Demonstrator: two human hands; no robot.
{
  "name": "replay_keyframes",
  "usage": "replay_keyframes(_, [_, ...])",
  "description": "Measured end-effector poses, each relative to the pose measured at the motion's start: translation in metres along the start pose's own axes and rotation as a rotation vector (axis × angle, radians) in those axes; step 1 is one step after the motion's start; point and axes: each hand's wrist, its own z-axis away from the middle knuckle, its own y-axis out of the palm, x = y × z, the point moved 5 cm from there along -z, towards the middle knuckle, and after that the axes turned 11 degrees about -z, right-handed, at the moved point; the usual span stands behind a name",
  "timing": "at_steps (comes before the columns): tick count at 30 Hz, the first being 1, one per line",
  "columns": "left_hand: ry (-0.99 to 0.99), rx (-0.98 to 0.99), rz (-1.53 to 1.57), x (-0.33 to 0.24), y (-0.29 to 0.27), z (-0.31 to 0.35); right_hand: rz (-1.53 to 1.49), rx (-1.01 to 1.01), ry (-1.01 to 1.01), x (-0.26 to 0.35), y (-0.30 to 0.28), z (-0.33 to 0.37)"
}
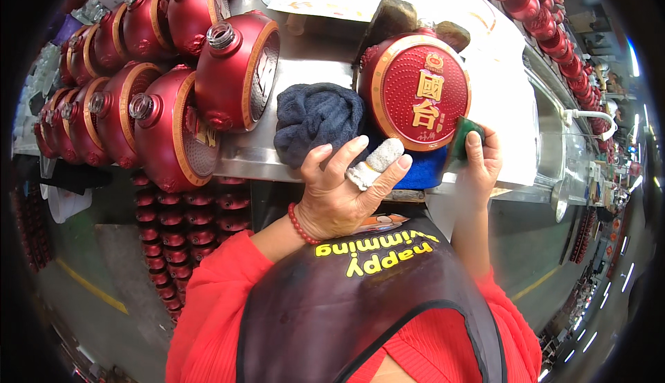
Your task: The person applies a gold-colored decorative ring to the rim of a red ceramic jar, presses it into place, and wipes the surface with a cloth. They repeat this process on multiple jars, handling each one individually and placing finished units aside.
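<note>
A round red drum-shaped bottle (398,57) with a gold-orange rim lies with its decorated red face up on the metal worktop. Between the thumb and fingers of my right hand (485,151) is a green scouring pad (460,140), at the bottle's lower right edge. My left hand (339,192) hovers just below the bottle, fingers apart and nothing in them. One of its fingers wears a whitish wrap (377,163). Beside that hand sits a bunched dark navy cloth (318,121). A bright blue cloth (424,171) shows under the bottle's near edge.
Two brownish blocks (393,20) rest against the bottle's far side. Red bottles with open glass necks (239,71) stand in rows on the left. White sheeting (502,92) covers the worktop at right, next to a metal sink (557,116). Several red pieces (183,234) are stacked below the worktop.
</note>
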Motion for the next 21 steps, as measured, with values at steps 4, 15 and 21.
replay_keyframes(4, [-0.021, 0.031, -0.028, 0.004, 0.001, -0.001, 0.006, 0.025, -0.008, 0.002, 0.002, -0.001])
replay_keyframes(15, [-0.217, 0.087, 0.123, 0.038, 0.003, -0.023, 0.027, -0.043, -0.047, 0.005, -0.006, -0.002])
replay_keyframes(21, [-0.284, -0.080, 0.269, 0.053, 0.004, -0.061, 0.239, -0.113, -0.083, 0.019, -0.021, -0.011])
